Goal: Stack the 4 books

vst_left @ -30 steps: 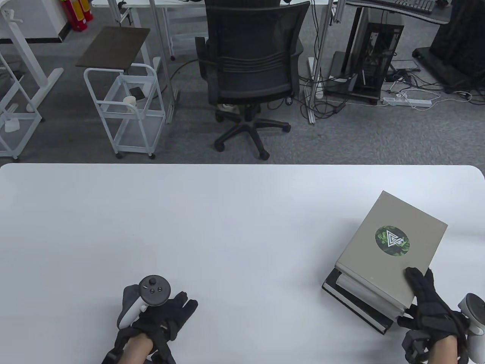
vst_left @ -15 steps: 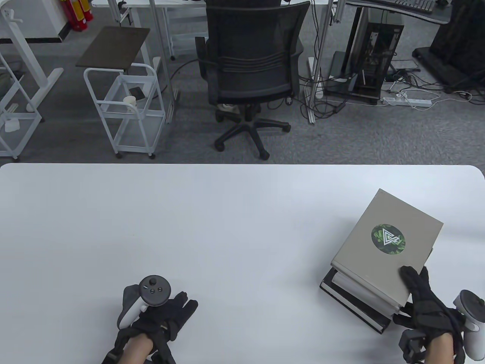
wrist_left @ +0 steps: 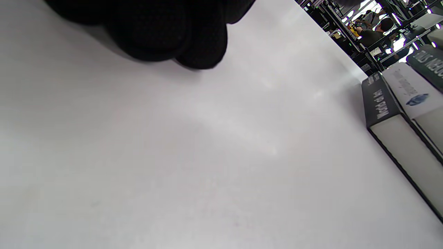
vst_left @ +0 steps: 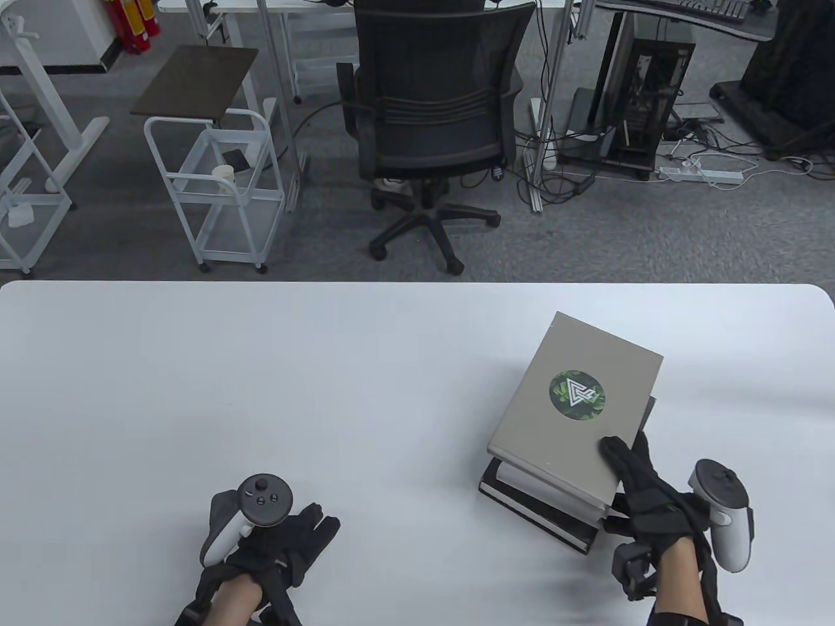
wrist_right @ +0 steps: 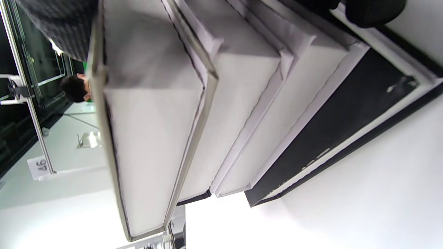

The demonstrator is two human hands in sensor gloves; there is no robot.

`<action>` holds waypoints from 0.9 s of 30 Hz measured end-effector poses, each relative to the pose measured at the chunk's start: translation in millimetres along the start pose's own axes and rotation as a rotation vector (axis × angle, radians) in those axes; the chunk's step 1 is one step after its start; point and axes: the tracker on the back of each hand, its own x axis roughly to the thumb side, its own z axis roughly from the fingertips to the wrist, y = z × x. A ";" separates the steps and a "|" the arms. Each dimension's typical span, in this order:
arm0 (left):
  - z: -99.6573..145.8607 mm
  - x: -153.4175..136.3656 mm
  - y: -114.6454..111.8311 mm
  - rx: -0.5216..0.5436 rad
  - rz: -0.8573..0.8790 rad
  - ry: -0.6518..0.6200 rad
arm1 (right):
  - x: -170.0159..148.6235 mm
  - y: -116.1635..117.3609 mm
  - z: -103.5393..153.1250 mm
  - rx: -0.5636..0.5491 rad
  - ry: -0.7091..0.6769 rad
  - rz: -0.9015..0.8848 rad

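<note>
Four books lie in one stack (vst_left: 574,398) on the white table (vst_left: 261,391), right of centre. The top book is grey with a round green emblem; a black book (vst_left: 535,515) is at the bottom. My right hand (vst_left: 627,486) grips the stack's near corner, fingers (vst_left: 620,456) on the grey cover. The right wrist view shows the stacked page edges (wrist_right: 242,103) and a fingertip (wrist_right: 373,10) on the black book. My left hand (vst_left: 306,538) rests flat on the table near the front edge, holding nothing. The left wrist view shows its fingers (wrist_left: 166,31) and the book spines (wrist_left: 398,114).
Beyond the table's far edge stand a black office chair (vst_left: 430,117) and a white wire cart (vst_left: 215,189) on the carpet. The stack sits well inside the table's right edge (vst_left: 828,365).
My right hand has slid the whole stack to the left and slightly away from me. The left hand has not moved.
</note>
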 end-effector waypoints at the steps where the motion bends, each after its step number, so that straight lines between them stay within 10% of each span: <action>1: 0.1 0.0 0.0 -0.001 0.001 0.000 | 1.8 6.8 -2.6 0.013 -0.002 0.008; 16: 1.9 -12.4 11.2 -0.043 0.111 0.052 | 20.5 134.4 -26.1 0.246 -0.044 0.147; 27: 0.9 -28.8 13.7 -0.036 0.221 0.059 | 19.1 181.2 -13.7 0.358 -0.050 0.224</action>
